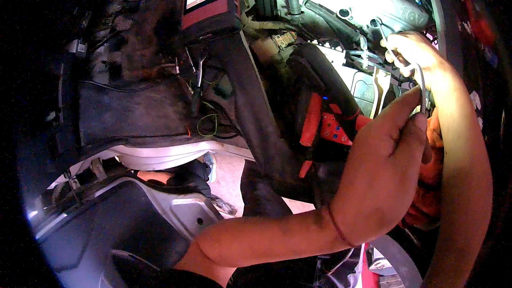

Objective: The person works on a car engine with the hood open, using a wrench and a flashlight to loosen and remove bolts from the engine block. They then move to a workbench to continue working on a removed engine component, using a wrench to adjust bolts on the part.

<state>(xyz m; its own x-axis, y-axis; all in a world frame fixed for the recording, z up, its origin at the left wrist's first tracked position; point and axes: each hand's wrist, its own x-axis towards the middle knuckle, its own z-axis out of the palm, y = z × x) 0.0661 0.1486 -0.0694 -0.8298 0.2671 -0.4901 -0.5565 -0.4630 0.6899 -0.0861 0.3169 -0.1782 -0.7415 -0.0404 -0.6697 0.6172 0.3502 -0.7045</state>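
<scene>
Slender bent grey metal rod (423,88): located at the right of the scene, held between the two hands in front of the brightly lit pale metal engine cover (368,0) at the far right. It appears to be one continuous piece; glare prevents confirmation. Whether its far tip touches the cover cannot be told.

Left hand (381,160): thumb and fingers clamped on the near end of the rod. Right hand (413,50): beyond the left, fingers curled onto the rod's farther length.

Handling: the rod is judged light, fairly stiff and springy along its thin section, and slippery if oily. Grip the near end firmly; steady the thin length with light fingertip pressure to avoid kinking.

Markings: raised characters stand on the engine cover. A red-and-black tablet (210,20), far and left of the hands, displays a lit screen with text too small to read. A pale, flat-faced box (364,89) left of the right hand bears dark print, likewise illegible. No writing is visible on the rod.
</scene>
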